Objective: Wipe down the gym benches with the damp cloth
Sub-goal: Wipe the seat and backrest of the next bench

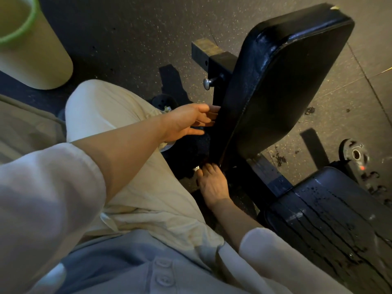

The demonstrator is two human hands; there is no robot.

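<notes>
The backrest point(275, 85) of the bench stands tilted up, a thick black pad with a glossy, faintly wet face; the seat point(331, 219) lies lower right, beaded and streaked with water. Both pads look like vinyl over foam, so they should give a little under pressure and feel slick while wet, and a cloth ought to glide over them easily. The steel frame point(220, 66) behind the backrest, with its pull pin point(209, 83), looks rigid and heavy; I judge the bench will stay put under wiping, and the pad's edge is the natural place to steady it.

The left hand point(191, 122) reaches to the backrest's near edge with fingers stretched out and loosely spread, tips touching or slipping behind the dark side of the pad, holding nothing that shows. The right hand point(212, 183) is lower, at the foot of the backrest where it meets the frame; its fingertips vanish into shadow, so I cannot tell whether it grips anything.

No cloth is plainly in view; it may be hidden in that dark gap by the right hand. A pale bin point(36, 56) with a green rim is cut off top left. The backrest's rear and the bench's feet are hidden
</notes>
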